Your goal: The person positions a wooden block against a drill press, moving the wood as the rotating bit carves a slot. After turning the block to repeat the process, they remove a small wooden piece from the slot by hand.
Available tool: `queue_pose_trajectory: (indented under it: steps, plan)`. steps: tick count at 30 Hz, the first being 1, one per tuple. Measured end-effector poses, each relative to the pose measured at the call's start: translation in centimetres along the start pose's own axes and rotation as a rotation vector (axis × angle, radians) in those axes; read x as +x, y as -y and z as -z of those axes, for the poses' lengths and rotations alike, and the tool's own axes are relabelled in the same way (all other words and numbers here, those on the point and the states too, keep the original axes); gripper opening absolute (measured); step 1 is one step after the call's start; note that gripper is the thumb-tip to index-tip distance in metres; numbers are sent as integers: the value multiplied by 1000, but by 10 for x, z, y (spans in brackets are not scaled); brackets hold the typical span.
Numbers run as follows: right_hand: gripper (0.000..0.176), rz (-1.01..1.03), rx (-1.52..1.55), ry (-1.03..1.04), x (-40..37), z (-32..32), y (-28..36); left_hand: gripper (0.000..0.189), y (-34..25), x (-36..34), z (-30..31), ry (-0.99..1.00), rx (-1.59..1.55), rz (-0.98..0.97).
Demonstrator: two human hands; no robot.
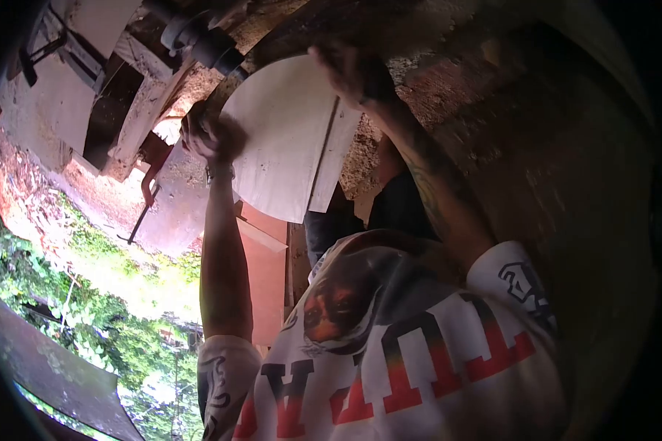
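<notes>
One pale board (276,140) with a rounded outline is between two hands, and everything else is placed from it. A dark lengthwise line near its right side sets off one straight-edged strip (332,158); whether this is a separate piece cannot be told.

The left hand (212,136) is at the board's left edge, fingers bent; shadow and blur hide their tips, so whether they pinch the edge cannot be told. The right hand (349,73) is at the board's upper right edge, thumb and fingers apart; its dark outline hides how firmly it touches.

Above and left of the board is one dark cylindrical machine part (217,51), cut off by the top of the view. Farther left of the board stands a wooden frame (140,117), its pieces overlapping too much to count surely. Left of the board and lower is one bar tool (147,202), its orange part bent.

Just below the board is a reddish panel (263,257), partly behind the left arm. Right of the board lies rough brown ground (449,95), fading into darkness. Below the board are the person's shirt (419,345) and dark trousers (403,206), mostly covered. Well below and left are green plants (29,272), washed out by glare, and one dark sheet (59,360), cut off.
</notes>
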State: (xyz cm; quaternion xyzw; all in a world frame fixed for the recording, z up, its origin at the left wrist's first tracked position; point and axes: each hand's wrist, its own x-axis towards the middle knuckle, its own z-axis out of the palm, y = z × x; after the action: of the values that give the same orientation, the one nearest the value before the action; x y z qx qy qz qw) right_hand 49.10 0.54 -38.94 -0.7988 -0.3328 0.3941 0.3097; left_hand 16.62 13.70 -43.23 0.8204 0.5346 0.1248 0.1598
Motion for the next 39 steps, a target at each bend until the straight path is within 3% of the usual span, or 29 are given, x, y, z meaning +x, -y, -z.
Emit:
queue_pose_trajectory:
  steps: [1,2,4,6,9,13,19,25,28,34,37,39]
  plan:
    - [55,7,13,-27,-1,-4,-2,60,13,-8,-11,-2,55,-28]
    - [54,-142,14,26,-8,1,1,59,30,-17,-26,-11,110,-55]
    - [53,-125,69,-33,-24,-1,-22,65,5,-14,-15,9,-40,88]
    - [53,-121,51,-122,-38,0,-22,75,-3,-16,-15,45,-2,54]
    - [50,-230,13,-65,-45,2,-23,82,-22,-19,-3,84,-34,86]
    - [45,-66,-50,-103,-65,-1,-58,92,-49,-23,5,114,-44,129]
    - [47,16,47,-287,-66,-1,-30,85,-61,-18,9,152,-28,228]
    - [51,-11,67,-282,-64,-6,-68,69,-69,-4,16,89,42,260]
    - [54,-49,-62,-263,-52,-1,-54,65,-70,0,18,129,65,307]
    - [58,-47,59,-298,-49,-7,-46,59,-72,3,16,73,96,326]
    - [53,-50,94,-281,-48,-4,-50,66,-73,7,24,152,76,341]
    - [47,-54,54,-264,-36,-7,-55,60,-66,9,16,104,122,363]
